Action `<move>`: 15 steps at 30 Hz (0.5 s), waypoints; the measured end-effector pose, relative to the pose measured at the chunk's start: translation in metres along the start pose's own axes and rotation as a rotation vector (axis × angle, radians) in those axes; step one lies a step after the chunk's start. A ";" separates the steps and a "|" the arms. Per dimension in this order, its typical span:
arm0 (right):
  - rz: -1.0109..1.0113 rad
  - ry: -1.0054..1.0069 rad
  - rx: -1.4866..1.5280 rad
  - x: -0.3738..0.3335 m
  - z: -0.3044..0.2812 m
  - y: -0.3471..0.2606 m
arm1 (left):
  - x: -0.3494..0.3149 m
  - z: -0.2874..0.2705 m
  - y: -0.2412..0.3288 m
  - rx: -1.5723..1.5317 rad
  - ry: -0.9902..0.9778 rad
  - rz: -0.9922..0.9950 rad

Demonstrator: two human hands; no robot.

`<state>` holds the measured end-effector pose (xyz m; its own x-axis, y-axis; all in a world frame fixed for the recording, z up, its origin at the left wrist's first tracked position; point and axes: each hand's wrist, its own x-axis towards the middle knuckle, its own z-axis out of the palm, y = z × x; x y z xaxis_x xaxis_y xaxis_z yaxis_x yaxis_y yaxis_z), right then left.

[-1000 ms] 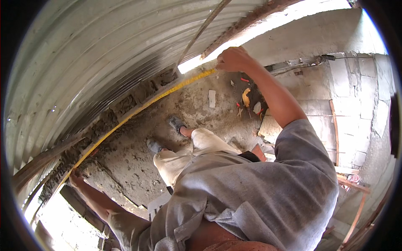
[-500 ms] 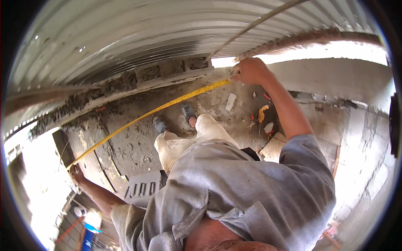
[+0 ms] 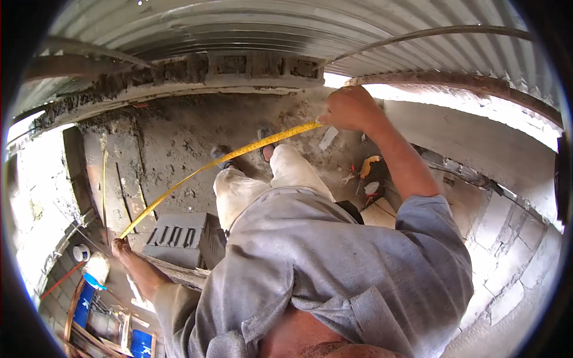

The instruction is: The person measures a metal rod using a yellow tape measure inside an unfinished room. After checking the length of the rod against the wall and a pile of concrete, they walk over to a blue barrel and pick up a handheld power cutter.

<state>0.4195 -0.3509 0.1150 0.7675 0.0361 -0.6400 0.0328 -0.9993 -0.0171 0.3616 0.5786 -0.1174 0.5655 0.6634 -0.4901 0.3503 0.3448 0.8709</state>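
A yellow measuring tape (image 3: 222, 160) stretches in a slight curve between my two hands. My right hand (image 3: 351, 109), raised near the top of the wall, is closed round one end of it; its fingers hide what lies inside the grip. Low on the left, my left hand (image 3: 121, 246) pinches the other end. The tape crosses in front of my feet and light trousers (image 3: 292, 173). Close to my left forearm stand grey hollow concrete blocks (image 3: 179, 237).
Corrugated metal sheets (image 3: 239, 30) slope overhead. A block wall (image 3: 250, 80) runs along the far side. Several hand tools (image 3: 369, 170) lie on the floor by my right side. Planks, a white bucket (image 3: 81, 253) and blue panels (image 3: 83, 304) are at the lower left.
My left hand has moved down and slightly right with its tape end, away from the bright opening. The tape now bends more. The view has shifted, showing more blocks and lower-left clutter.
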 end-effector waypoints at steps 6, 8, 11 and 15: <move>0.021 -0.103 -0.036 -0.002 -0.016 -0.044 | -0.018 -0.057 -0.035 0.046 0.136 -0.065; 0.022 -0.128 -0.052 -0.002 -0.023 -0.056 | -0.017 -0.071 -0.037 0.058 0.153 -0.076; -0.010 -0.174 -0.039 0.000 -0.033 -0.070 | -0.012 -0.084 -0.037 0.070 0.166 -0.092; -0.070 -0.167 -0.072 0.003 -0.039 -0.085 | -0.006 -0.097 -0.034 0.085 0.171 -0.097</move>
<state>0.4443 -0.2652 0.1445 0.6454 0.0977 -0.7576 0.1324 -0.9911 -0.0151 0.2735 0.6272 -0.1407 0.3937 0.7355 -0.5514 0.4623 0.3600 0.8103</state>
